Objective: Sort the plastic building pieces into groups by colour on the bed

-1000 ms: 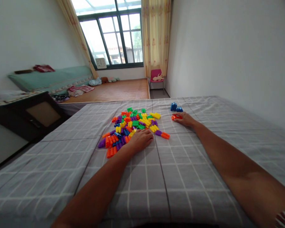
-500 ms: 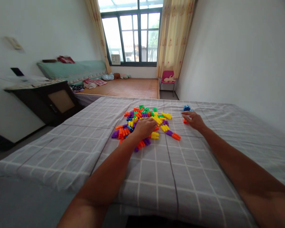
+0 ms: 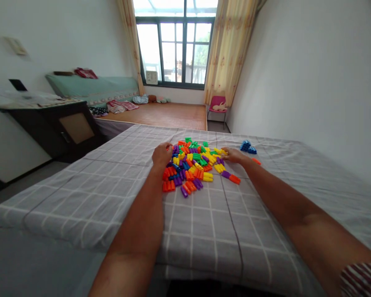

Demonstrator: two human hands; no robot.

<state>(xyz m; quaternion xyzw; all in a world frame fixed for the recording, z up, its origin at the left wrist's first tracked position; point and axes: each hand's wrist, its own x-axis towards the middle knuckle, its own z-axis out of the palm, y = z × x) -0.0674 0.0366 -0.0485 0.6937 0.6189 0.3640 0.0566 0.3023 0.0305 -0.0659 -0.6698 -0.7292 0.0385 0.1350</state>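
Observation:
A loose heap of bright plastic building blocks [image 3: 190, 163] in orange, purple, yellow, green and blue lies on the checked cloth. At its left edge is my left hand [image 3: 162, 155], fingers curled in against an orange building block [image 3: 170, 147]. My right hand [image 3: 234, 155] reaches the heap's right side, thumb and fingers closed at a yellow building block [image 3: 221, 151]. Behind and right of that hand sit several blue blocks [image 3: 247, 147] grouped together. A single orange block [image 3: 256, 161] lies just in front of them, partly hidden by my right forearm.
The grey checked cloth [image 3: 200, 222] covers the surface in front of me. Beyond it stands a low bed with a brown mat [image 3: 173, 113]. A dark cabinet [image 3: 58, 128] is on the left, and a pink chair [image 3: 218, 102] holds a soft toy near the window.
My left hand has gone from the top of the heap to its left edge. My right hand has moved left from the blue blocks to the heap. The separate orange block sits farther right.

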